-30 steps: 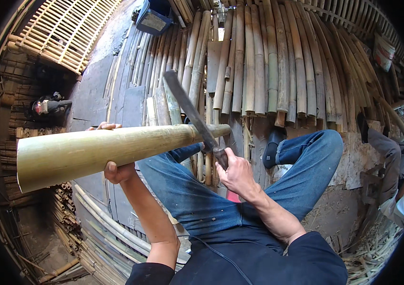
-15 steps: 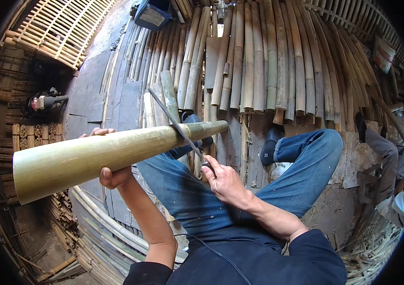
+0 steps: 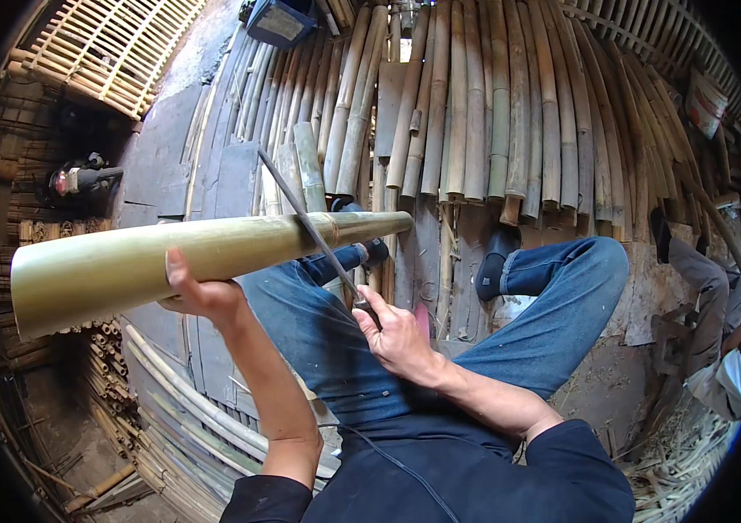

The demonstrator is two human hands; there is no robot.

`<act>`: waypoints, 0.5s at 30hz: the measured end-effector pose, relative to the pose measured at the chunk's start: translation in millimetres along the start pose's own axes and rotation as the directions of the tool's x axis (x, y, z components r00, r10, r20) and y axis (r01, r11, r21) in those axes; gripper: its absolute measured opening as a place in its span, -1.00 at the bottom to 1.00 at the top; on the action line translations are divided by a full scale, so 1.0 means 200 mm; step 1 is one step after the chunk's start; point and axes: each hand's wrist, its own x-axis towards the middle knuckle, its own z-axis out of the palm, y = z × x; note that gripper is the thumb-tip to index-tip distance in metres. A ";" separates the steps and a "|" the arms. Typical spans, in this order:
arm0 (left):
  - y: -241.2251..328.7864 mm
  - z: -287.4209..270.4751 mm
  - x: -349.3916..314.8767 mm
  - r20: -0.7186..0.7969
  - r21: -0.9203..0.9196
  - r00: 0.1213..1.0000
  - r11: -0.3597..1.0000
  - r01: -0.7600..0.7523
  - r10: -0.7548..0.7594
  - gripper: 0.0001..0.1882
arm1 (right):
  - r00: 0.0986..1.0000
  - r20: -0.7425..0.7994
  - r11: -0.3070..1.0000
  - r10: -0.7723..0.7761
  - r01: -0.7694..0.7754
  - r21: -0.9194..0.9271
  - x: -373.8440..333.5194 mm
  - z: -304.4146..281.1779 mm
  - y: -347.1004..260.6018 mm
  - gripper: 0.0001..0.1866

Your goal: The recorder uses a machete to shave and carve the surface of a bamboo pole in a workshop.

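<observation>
A thick green-yellow bamboo pole (image 3: 118,266) lies slantwise in front of me, its wide cut end at the left and its narrow-looking end toward the middle. My left hand (image 3: 203,292) grips it from beneath, the thumb up against its near side and the other fingers mostly hidden. In my right hand (image 3: 401,347) is the handle of a long, narrow-bladed knife (image 3: 288,193), fingers closed around it. Its dark blade crosses the pole near the far end, pointing up and to the left.
Many bamboo poles (image 3: 475,113) lie side by side ahead of me. Bundled thin bamboo (image 3: 105,366) is stacked at left, below a slatted bamboo frame (image 3: 109,52). A blue container (image 3: 282,22) stands at the back. Another person's leg (image 3: 697,270) shows at right, above pale shavings (image 3: 684,475).
The pole has shifted slightly left and up. My left thumb now presses its near side, and the fingertips over its far side are out of sight. My right hand and knife moved slightly left.
</observation>
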 end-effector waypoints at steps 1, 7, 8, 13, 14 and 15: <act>0.02 0.03 0.00 -0.038 0.014 0.999 1.000 0.006 -0.005 -0.42 | 1.000 -0.014 0.999 0.020 -0.019 0.029 0.02 0.03 0.01 -0.57; 0.16 0.22 -0.06 -0.345 0.183 0.937 0.983 0.007 0.057 -0.32 | 0.969 0.043 0.968 0.242 -0.245 0.063 0.13 0.01 0.07 -0.54; 0.16 0.24 -0.06 -0.320 0.189 0.944 0.982 -0.024 0.084 -0.32 | 0.950 0.067 0.948 0.306 -0.310 0.072 0.12 -0.01 0.05 -0.54; 0.15 0.28 -0.08 -0.350 0.288 0.928 0.957 -0.024 0.129 -0.26 | 0.951 0.154 0.945 0.268 -0.290 0.148 -0.04 0.01 -0.03 -0.55; 0.15 0.28 -0.07 -0.353 0.295 0.926 0.955 -0.026 0.134 -0.26 | 0.978 0.078 0.967 0.196 -0.205 0.153 -0.03 0.05 -0.02 -0.54; 0.14 0.29 -0.06 -0.385 0.273 0.916 0.962 -0.004 0.113 -0.22 | 0.994 -0.010 0.983 0.107 -0.104 0.149 -0.01 0.09 0.00 -0.53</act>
